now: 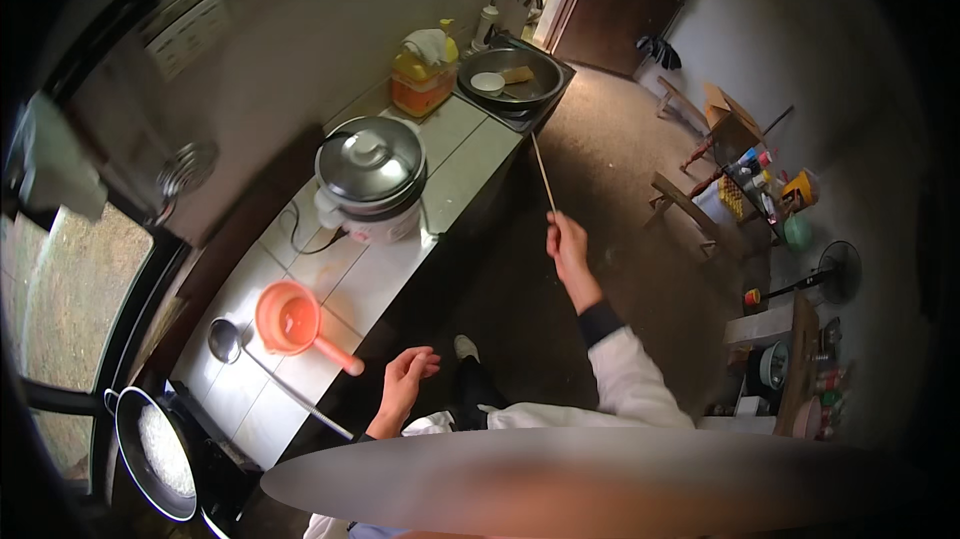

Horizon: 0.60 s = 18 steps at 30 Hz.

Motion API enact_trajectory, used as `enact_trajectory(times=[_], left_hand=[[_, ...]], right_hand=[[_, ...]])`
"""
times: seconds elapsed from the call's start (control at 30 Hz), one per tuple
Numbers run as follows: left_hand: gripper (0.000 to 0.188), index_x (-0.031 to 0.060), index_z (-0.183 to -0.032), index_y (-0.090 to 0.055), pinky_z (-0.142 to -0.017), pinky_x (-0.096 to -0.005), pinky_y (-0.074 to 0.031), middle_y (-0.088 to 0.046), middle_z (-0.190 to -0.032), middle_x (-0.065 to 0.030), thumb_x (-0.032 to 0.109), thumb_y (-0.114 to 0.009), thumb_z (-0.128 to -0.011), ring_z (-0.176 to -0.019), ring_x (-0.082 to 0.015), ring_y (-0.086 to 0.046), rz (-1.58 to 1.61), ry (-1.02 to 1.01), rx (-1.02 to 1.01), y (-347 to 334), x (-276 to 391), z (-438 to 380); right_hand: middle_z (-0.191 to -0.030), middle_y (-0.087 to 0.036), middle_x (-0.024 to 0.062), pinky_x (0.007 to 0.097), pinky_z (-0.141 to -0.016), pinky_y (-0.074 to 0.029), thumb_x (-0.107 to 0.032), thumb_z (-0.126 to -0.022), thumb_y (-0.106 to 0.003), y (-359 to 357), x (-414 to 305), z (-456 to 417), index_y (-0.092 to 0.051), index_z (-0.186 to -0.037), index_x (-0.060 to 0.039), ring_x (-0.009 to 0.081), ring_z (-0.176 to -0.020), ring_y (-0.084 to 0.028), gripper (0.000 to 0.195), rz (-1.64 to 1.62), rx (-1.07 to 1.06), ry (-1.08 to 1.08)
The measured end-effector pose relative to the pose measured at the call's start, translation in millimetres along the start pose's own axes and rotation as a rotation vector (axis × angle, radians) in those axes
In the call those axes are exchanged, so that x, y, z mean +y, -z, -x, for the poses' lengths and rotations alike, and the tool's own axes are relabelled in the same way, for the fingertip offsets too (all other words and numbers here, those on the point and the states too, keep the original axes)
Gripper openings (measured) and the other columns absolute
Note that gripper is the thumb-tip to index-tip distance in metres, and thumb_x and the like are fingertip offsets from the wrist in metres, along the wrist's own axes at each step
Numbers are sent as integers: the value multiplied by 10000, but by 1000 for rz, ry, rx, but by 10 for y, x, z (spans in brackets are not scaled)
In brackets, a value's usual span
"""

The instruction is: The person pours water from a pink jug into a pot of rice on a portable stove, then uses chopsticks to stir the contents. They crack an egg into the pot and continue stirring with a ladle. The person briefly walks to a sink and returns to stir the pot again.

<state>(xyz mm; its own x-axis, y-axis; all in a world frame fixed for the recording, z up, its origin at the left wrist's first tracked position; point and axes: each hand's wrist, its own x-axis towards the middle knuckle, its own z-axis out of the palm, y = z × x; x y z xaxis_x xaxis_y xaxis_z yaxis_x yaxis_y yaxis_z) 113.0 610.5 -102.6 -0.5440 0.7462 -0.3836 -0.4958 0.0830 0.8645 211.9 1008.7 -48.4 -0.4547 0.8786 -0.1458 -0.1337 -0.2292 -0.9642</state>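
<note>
My right hand (569, 245) grips the near end of a thin wooden stick (544, 173), probably chopsticks, which points away towards the sink corner of the counter. Empty and with its fingers loosely bent, my left hand (407, 384) hovers beside the counter's front edge. Nearest to it is an orange plastic dipper (288, 318), its handle jutting over that edge. A metal ladle (225, 341) lies left of the dipper on the white tiled counter (255, 411). Farther along stands a rice cooker (375, 224) under a shiny metal lid (370, 160).
A wok (127, 434) with whitish contents sits on a black stove (217, 434) at lower left. At the counter's far end are a metal basin (555, 81) holding a white bowl (487, 82), and a yellow-orange jug (424, 92). Wooden benches (686, 209) and a fan (838, 272) stand right.
</note>
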Motion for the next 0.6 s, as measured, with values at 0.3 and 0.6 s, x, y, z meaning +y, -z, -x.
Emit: enact_trajectory(times=[0.3, 0.6], left_hand=[[266, -43, -1209, -642, -817, -277, -560, -725, -1041, -117, 154, -556, -1052, -873, -153, -692, 47, 150, 315, -657, 487, -647], [256, -50, -1210, -628, -806, -272, -566, -725, -1029, -124, 133, -558, -1046, -862, -166, -698, 44, 231, 528, -728, 562, -721]], right_hand=[[-605, -553, -15, 236, -385, -339, -230, -965, -641, -355, -119, -3664, -679, -866, -58, 86, -432, -455, 202, 200, 97, -158], [-1226, -632, 284, 384, -827, -620, -400, -1032, -581, -696, 268, -4774, -458, -1399, 21, 345, -1025, -707, 572, -86, 45, -240]])
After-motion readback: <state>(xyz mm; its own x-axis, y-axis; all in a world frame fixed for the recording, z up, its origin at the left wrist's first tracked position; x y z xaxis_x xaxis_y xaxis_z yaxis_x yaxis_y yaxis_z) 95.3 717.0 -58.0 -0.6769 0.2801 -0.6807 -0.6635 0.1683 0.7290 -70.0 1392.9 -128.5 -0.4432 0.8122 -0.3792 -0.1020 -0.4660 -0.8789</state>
